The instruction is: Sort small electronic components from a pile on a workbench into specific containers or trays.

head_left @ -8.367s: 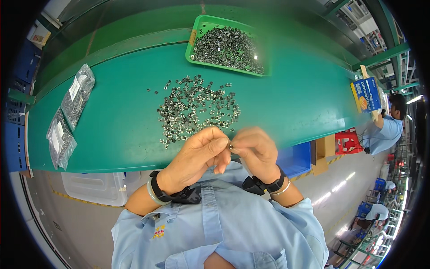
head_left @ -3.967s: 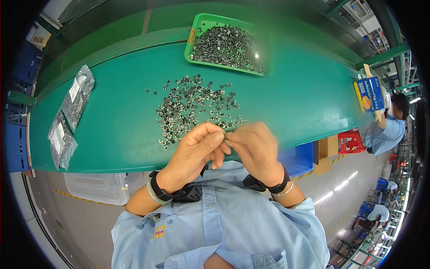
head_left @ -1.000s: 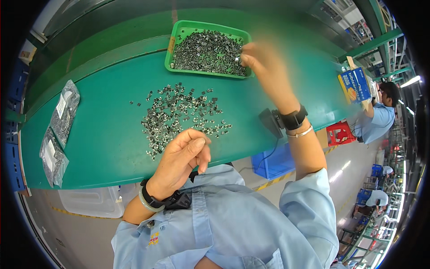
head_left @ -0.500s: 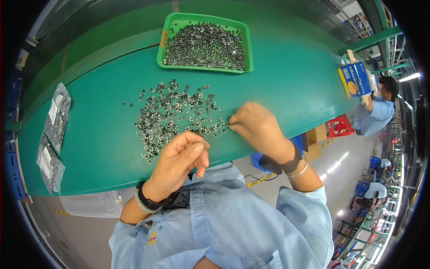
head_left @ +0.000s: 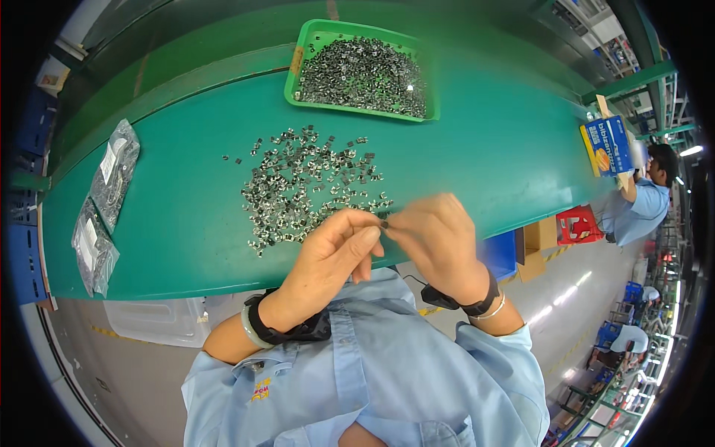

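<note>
Small metal clip (head_left: 384,222) sits pinched between the fingertips of left hand (head_left: 328,257) and right hand (head_left: 439,238), held just above the green table's (head_left: 186,223) near edge; the loose clip pile (head_left: 309,186) lies at eleven o'clock, green tray (head_left: 305,63) at twelve, within easy reach

bench: long green worktop (head_left: 186,223), running 9 to 3 o'clock
floor: grey, glossy (head_left: 566,320), at 4 o'clock
frame: green posts (head_left: 633,78), at 2 o'clock

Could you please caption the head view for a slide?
Both hands, left hand and right hand, pinch a small metal part above the green table.
</note>
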A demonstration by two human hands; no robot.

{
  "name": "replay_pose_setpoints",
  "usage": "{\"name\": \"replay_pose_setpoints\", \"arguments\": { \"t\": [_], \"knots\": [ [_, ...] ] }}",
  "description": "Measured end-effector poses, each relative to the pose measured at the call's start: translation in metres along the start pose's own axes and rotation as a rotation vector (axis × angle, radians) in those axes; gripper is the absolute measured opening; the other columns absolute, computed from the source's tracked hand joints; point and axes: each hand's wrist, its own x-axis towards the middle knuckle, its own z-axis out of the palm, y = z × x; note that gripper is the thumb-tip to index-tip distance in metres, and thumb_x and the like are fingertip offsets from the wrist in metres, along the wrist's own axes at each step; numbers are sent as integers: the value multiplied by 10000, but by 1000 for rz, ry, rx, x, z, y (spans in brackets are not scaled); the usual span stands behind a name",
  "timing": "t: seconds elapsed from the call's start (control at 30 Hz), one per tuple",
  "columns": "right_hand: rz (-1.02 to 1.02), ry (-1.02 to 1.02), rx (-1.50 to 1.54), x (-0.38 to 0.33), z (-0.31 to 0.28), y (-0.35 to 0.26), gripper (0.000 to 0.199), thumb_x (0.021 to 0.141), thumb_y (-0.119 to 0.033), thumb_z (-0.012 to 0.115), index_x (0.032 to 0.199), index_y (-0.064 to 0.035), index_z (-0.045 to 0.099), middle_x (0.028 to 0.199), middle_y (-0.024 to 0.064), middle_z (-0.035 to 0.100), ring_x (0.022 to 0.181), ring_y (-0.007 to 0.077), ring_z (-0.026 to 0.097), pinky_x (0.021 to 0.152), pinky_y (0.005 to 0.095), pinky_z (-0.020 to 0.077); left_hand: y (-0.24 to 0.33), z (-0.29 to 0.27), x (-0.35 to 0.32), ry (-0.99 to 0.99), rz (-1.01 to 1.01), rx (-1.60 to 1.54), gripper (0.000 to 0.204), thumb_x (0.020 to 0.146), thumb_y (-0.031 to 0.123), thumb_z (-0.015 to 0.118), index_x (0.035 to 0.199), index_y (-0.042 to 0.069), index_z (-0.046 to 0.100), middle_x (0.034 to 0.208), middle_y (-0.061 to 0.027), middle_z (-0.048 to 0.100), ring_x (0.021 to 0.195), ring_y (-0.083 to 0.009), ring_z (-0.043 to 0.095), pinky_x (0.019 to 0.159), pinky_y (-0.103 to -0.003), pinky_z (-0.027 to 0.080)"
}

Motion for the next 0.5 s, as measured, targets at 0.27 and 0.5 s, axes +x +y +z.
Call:
{"name": "replay_pose_setpoints", "arguments": {
  "t": [0.27, 0.5],
  "knots": [
    [12, 24, 103, -5, 14, -2, 223, 694, -16, 721, 882, -64, 611, 838, 69, 594, 750, 249, 569, 649, 342, 447, -1, -3, -4, 44, 32, 1, 192, 954, 190, 505, 1019, 9, 515, 823, -76, 595, 606, -97, 537, 528, -221, 449],
    [126, 43, 284, -8, 17, -8, 203, 716, 14, 704, 885, -46, 607, 843, 81, 604, 771, 243, 583, 646, 328, 469, -1, -5, -7, 34, 57, 46, 142, 946, 127, 506, 1020, 7, 521, 832, -74, 600, 612, -93, 543, 527, -214, 451]
  ]
}}
